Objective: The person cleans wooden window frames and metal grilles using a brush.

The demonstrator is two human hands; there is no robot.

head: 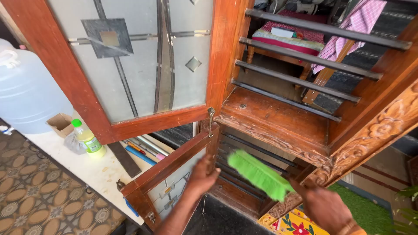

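My right hand point(324, 206) grips a brush with bright green bristles point(260, 174), held in front of the lower window opening. My left hand point(201, 177) rests against the edge of the lower wooden shutter point(167, 172), which has frosted glass and stands swung open. Above it, the upper shutter point(143, 65) with patterned frosted glass is also open, a small metal latch point(211, 116) hanging at its corner. The carved wooden window frame point(278, 126) has dark horizontal metal bars point(305, 58).
On the left, a white counter point(82, 167) holds a large translucent water jug point(26, 93), a small bottle with a green cap point(89, 139), a cardboard box point(61, 124) and several pens. Patterned floor tiles lie below. Green matting point(361, 204) and a colourful floral mat sit at lower right.
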